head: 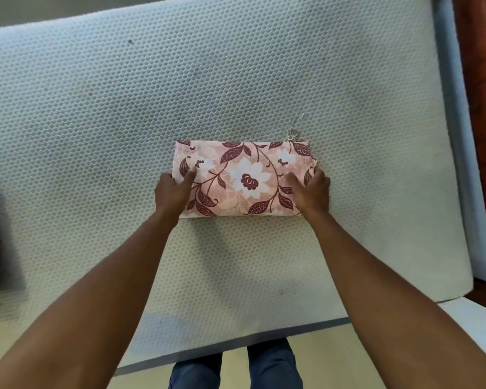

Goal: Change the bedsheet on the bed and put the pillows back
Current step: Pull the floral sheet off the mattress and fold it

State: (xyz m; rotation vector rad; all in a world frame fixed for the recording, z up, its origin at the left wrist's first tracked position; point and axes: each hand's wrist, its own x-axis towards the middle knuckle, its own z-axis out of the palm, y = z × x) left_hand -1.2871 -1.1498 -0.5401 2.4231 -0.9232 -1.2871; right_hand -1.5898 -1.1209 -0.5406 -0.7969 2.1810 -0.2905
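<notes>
A person's left hand (pixel 173 192) and right hand (pixel 313 192) grip opposite ends of a folded floral bedsheet (pixel 244 178), thumbs on top and fingers curled round its edges. It lies near the middle of a bare mattress (pixel 96 108).

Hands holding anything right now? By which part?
The folded bedsheet, lying on the bare mattress: left hand grips its left short end, right hand its right short end, thumbs on top.
</notes>
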